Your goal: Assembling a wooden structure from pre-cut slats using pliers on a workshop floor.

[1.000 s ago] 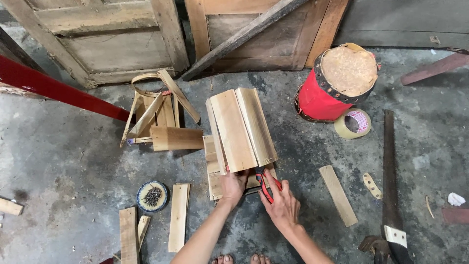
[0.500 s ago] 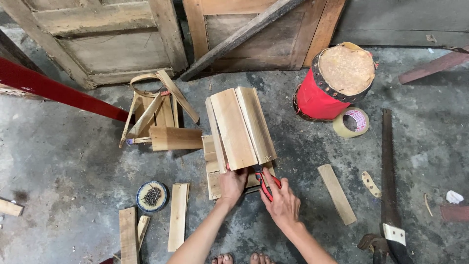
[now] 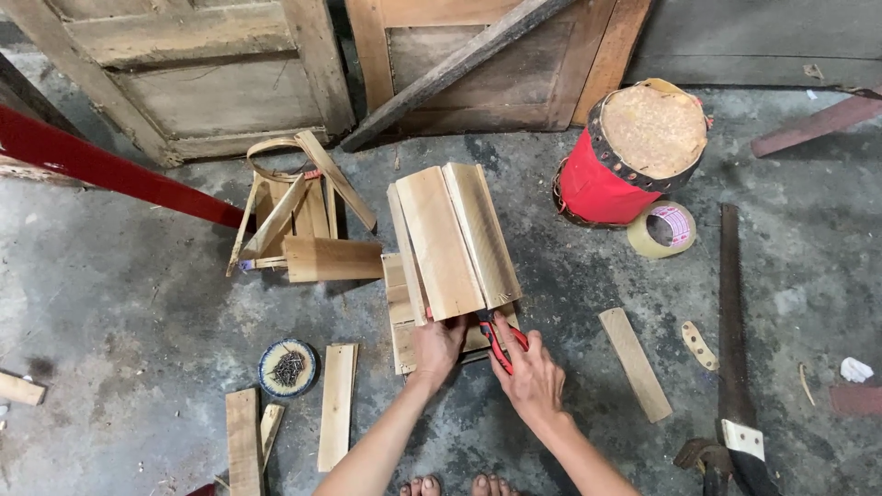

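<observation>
A curved bundle of joined wooden slats [image 3: 452, 239] stands on the concrete floor in front of me, resting on flat boards [image 3: 399, 303]. My left hand [image 3: 437, 344] grips its near lower edge. My right hand [image 3: 528, 372] holds red-handled pliers [image 3: 497, 336] whose tip meets the bundle's lower right corner. My toes show at the bottom edge.
A red drum with a tan skin [image 3: 634, 152] and a tape roll [image 3: 661, 230] lie to the right, with a handsaw [image 3: 732, 340] and a loose slat [image 3: 635, 363]. A pile of slats [image 3: 303, 230], a bowl of nails [image 3: 288, 367] and short boards [image 3: 336, 404] lie left. Wooden doors [image 3: 211, 73] lean behind.
Both hands and the slat bundle stay almost still; the right hand with the pliers shifts only slightly at the bundle's lower corner.
</observation>
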